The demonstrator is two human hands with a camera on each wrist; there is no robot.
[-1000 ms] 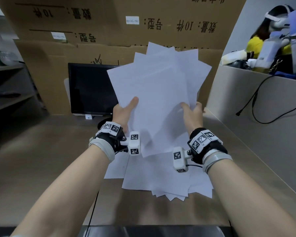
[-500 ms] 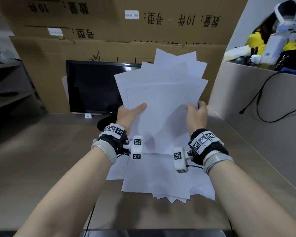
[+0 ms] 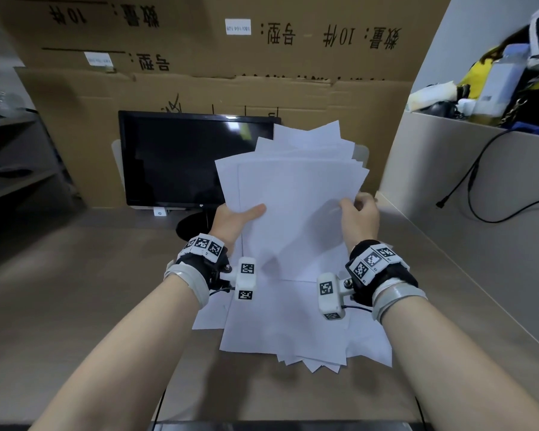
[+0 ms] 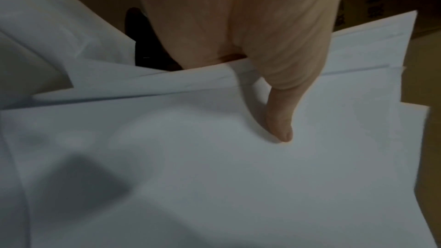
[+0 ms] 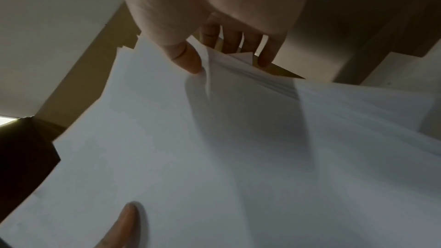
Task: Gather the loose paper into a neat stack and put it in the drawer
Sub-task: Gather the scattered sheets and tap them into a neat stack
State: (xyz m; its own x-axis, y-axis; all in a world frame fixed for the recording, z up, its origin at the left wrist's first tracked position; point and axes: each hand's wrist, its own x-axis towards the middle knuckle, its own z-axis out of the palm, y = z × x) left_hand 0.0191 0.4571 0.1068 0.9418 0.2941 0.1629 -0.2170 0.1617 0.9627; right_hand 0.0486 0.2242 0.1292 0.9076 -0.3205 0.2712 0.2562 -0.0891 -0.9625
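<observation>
Sheaf of white paper: held upright above the desk, top corners fanned and uneven, in front of the monitor.
Left hand: grips the sheaf's left edge, thumb flat on the front sheet, fingers hidden behind.
Right hand: pinches the right edge, thumb in front, fingers behind.
Loose sheets: lying overlapped and askew on the desk beneath the wrists.
Cardboard boxes: stacked behind the monitor.
</observation>
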